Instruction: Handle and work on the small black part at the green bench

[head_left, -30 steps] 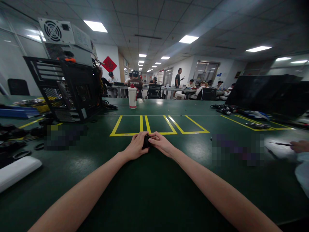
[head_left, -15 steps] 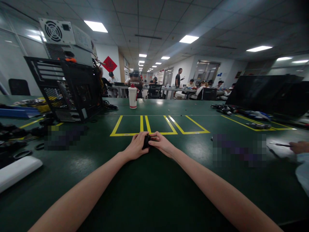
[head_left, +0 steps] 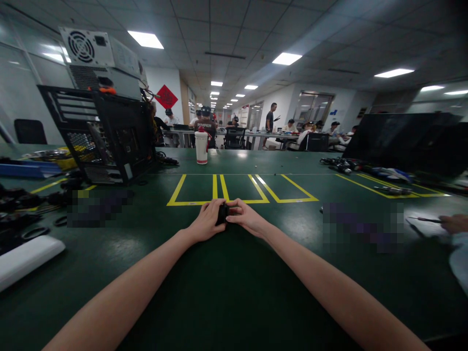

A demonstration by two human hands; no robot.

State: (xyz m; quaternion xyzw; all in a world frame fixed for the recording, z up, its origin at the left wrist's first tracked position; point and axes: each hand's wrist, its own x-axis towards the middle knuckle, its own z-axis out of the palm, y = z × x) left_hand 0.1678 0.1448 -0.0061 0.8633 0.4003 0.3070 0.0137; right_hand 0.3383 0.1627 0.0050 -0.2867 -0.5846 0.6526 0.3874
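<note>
Between my two hands is a small black object (head_left: 222, 214), low over the green table (head_left: 226, 273); its kind is too small and too covered to make out. My left hand (head_left: 207, 220) is wrapped round its left side, with the fingers over the top and the thumb below. From the right, the fingertips of my right hand (head_left: 245, 218) pinch at the object's right side. Just beyond both hands lie yellow tape outlines (head_left: 193, 203) on the tabletop.
At left stand an open black computer case (head_left: 106, 131) with a power supply (head_left: 87, 48) on top, and a white object (head_left: 29, 261). A white bottle (head_left: 201, 147) stands ahead. Right are a monitor (head_left: 405, 141), a screwdriver (head_left: 393, 190) and another person's hand (head_left: 453, 223) holding a thin tool.
My right fingertips have shifted very slightly on the black object, and a bit more of it shows. My left hand stays in place.
</note>
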